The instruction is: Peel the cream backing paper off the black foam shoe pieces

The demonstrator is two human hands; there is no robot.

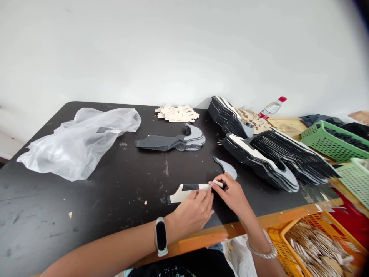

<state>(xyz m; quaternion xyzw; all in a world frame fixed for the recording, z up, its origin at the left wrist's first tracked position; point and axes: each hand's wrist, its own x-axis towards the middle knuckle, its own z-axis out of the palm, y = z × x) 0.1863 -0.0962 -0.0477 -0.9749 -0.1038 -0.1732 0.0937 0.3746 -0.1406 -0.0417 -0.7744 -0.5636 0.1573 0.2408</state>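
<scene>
left hand [193,211] grasps the flat cream-and-charcoal fabric shoe panel [184,193] at mid-length; right hand [231,194] pinches its narrow end. panel lies on the matte black tabletop [72,234], near a curved pale grey cutout [226,168].

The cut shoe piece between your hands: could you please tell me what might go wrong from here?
The cream strip pinched by the right hand could tear as it comes away from the cut piece under the left hand. The loose grey piece beside the right hand might get knocked. The stacked pieces might slide.
</scene>
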